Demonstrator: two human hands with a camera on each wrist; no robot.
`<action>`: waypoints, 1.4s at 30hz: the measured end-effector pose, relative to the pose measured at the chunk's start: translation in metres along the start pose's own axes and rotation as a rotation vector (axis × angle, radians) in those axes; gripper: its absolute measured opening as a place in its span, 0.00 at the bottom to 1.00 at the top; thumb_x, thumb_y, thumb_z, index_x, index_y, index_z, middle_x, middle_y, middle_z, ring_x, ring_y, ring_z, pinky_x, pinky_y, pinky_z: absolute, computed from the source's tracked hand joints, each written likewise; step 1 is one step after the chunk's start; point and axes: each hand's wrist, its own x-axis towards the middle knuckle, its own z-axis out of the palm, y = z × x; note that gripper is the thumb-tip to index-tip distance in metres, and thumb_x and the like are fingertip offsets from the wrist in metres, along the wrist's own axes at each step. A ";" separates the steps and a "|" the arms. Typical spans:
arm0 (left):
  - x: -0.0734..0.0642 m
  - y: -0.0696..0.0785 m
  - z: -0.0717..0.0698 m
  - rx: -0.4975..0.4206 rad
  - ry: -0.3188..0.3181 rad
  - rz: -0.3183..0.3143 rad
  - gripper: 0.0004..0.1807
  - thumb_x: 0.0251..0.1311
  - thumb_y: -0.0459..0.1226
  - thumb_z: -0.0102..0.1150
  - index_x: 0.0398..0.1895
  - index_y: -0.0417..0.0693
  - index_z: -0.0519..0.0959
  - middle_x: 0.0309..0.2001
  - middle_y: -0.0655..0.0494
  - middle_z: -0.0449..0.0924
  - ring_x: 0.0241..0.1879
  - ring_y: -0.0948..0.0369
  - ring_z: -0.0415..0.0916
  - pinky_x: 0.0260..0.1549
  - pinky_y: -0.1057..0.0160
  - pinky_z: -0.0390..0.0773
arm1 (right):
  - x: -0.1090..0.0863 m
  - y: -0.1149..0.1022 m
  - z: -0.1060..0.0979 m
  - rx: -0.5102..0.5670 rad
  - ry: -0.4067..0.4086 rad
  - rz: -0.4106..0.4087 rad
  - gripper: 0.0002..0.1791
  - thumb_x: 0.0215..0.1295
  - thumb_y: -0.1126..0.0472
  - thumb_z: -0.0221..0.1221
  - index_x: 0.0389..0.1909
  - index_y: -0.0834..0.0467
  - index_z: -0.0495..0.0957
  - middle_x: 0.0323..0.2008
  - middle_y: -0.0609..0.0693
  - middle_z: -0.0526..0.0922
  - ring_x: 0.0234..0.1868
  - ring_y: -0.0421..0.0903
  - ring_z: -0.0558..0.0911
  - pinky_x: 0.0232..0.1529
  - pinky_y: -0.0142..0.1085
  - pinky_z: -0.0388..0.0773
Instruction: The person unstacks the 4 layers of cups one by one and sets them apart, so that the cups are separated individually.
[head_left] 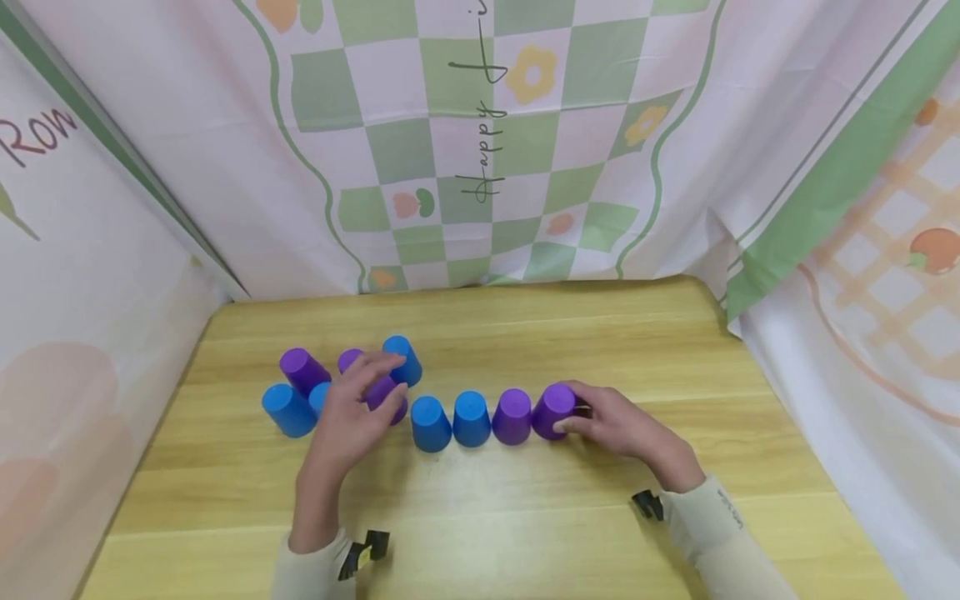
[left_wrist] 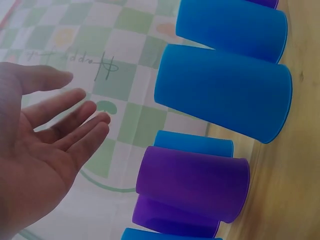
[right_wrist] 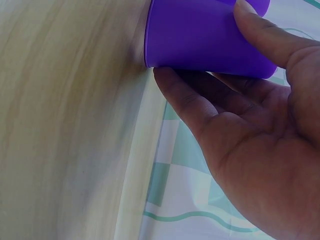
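Upside-down plastic cups stand on the wooden table. In the head view a row runs from a blue cup (head_left: pixel 431 425) through another blue cup (head_left: pixel 471 419) and a purple cup (head_left: pixel 512 417) to the end purple cup (head_left: pixel 553 412). My right hand (head_left: pixel 617 421) holds that end cup from its right side, the thumb (right_wrist: pixel 265 35) along it in the right wrist view. Over the left group my left hand (head_left: pixel 354 423) hovers with fingers spread, partly hiding a purple cup (head_left: pixel 392 404). In the left wrist view, its palm and fingers hold nothing.
Left of the row stand a purple cup (head_left: pixel 302 371), a blue cup (head_left: pixel 288 410) and, farther back, another blue cup (head_left: pixel 403 360). A printed curtain (head_left: pixel 465 150) hangs behind the table (head_left: pixel 510 517), and more cloth hangs at both sides.
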 end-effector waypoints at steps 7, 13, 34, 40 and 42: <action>-0.004 -0.002 0.007 -0.038 -0.089 0.035 0.20 0.63 0.41 0.63 0.59 0.60 0.77 0.59 0.60 0.75 0.61 0.54 0.72 0.57 0.42 0.75 | 0.000 -0.002 0.000 0.003 -0.001 0.021 0.17 0.64 0.47 0.63 0.53 0.41 0.76 0.44 0.36 0.83 0.48 0.39 0.82 0.52 0.39 0.80; -0.007 0.000 0.014 -0.016 -0.183 -0.059 0.25 0.60 0.51 0.65 0.61 0.66 0.74 0.61 0.65 0.73 0.65 0.59 0.67 0.62 0.44 0.71 | 0.000 -0.001 0.000 0.013 -0.010 0.021 0.16 0.64 0.47 0.62 0.52 0.40 0.76 0.43 0.36 0.82 0.46 0.39 0.82 0.50 0.37 0.80; -0.011 0.000 0.026 0.109 -0.319 -0.219 0.29 0.57 0.39 0.69 0.63 0.54 0.74 0.62 0.59 0.74 0.64 0.53 0.69 0.61 0.45 0.73 | 0.000 -0.003 0.000 0.027 -0.011 0.027 0.17 0.64 0.49 0.63 0.53 0.41 0.76 0.44 0.37 0.83 0.49 0.41 0.82 0.53 0.39 0.79; -0.009 -0.001 0.029 0.134 -0.318 -0.192 0.28 0.57 0.37 0.69 0.63 0.53 0.75 0.60 0.59 0.76 0.63 0.55 0.71 0.62 0.48 0.73 | 0.000 -0.002 0.000 0.029 -0.011 0.029 0.17 0.64 0.48 0.63 0.53 0.41 0.76 0.45 0.37 0.83 0.50 0.41 0.82 0.54 0.40 0.79; -0.008 -0.001 0.031 0.144 -0.322 -0.184 0.28 0.57 0.37 0.69 0.63 0.52 0.74 0.60 0.58 0.76 0.63 0.55 0.71 0.62 0.48 0.73 | 0.000 -0.002 0.000 0.024 -0.008 0.028 0.17 0.64 0.48 0.63 0.53 0.41 0.76 0.45 0.37 0.83 0.50 0.40 0.82 0.54 0.41 0.79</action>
